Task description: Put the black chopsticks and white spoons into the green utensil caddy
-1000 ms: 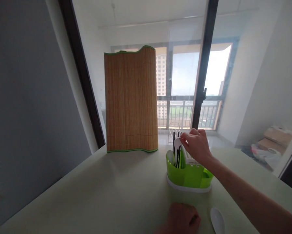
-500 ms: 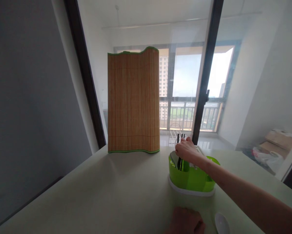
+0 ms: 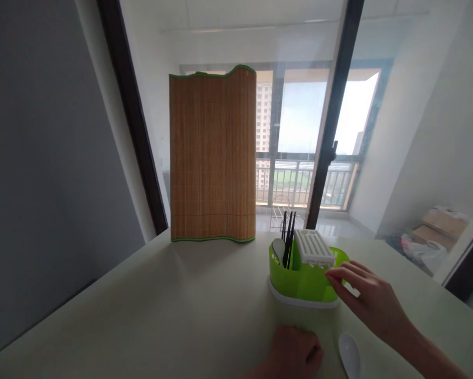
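A green utensil holder (image 3: pixel 307 283) with a white base stands on the pale table. Black chopsticks (image 3: pixel 288 239) and a spoon (image 3: pixel 278 249) stand in its left part, and a white slotted rack (image 3: pixel 314 247) tops its middle. Beside its right front, my right hand (image 3: pixel 364 292) has thumb and forefinger pinched together, with nothing visible between them. Near the front edge of the view my left hand (image 3: pixel 295 351) rests on the table, curled into a fist; nothing shows in it. Between my hands lies a white spoon (image 3: pixel 350 353).
A bamboo mat (image 3: pixel 212 158) with green edging stands upright at the back of the table (image 3: pixel 173 310). Behind it is a glass window with a dark frame (image 3: pixel 323 173). Cardboard boxes (image 3: pixel 441 226) and plastic bags lie beyond the table at right.
My right hand has moved off the chopsticks, toward me and to the right. The chopsticks now stand free in the holder, and the white rack is uncovered. The view has shifted slightly.
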### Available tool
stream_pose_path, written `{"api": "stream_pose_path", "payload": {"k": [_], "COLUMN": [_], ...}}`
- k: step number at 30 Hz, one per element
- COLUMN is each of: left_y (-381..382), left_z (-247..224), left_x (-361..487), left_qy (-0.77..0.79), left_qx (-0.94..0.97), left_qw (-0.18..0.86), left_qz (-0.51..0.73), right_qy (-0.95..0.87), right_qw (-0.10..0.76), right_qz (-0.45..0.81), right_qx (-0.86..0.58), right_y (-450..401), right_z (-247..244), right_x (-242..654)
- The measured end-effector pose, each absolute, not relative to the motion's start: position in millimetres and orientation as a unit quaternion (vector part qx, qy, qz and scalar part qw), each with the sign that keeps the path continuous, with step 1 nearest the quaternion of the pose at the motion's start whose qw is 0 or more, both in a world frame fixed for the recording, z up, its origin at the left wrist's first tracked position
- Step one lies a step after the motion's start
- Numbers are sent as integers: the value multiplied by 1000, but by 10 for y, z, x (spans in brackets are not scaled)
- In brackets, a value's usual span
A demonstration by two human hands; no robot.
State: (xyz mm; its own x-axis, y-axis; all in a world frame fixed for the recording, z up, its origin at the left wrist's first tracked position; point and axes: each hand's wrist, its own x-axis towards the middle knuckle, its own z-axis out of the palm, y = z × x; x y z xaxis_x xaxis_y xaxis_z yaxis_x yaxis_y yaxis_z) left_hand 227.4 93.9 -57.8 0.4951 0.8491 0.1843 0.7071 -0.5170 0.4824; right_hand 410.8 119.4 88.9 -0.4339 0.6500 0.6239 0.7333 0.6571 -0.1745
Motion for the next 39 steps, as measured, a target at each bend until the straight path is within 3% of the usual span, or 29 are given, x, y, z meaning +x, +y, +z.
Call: {"api": "stream_pose_path", "payload": {"k": [5,8,15,24,28,32,39], "left_y": [856,849,873,933,982,1003,990], "left_z": [-485,-427,-455,-565,-687,-727,-634], "left_x": [2228,2219,2233,2247,2246,2251,2271], "left_qy": [460,460,472,486,475,468,474], "left_qx": [844,845,840,848,858,862,863], "left_qw": [169,177,176,146,131,128,130], "left_qz": [216,210,200,154,144,147,114], "right_qy": [-787,-749,-742,-742,-740,-754,-761], "right_qw": [273,256,215,252,299,336,498], "right_qz": [144,215,249,290,326,289,-70], "right_qx": [-535,-573,-584,-549,-506,-485,-410], "right_y": [1059,1024,1015,1021,994,960,1003], "right_z": [-45,-365,-460,-522,-238,397,1606], "right_x": [4628,4732,4678,4683,4658,4549,4097]}}
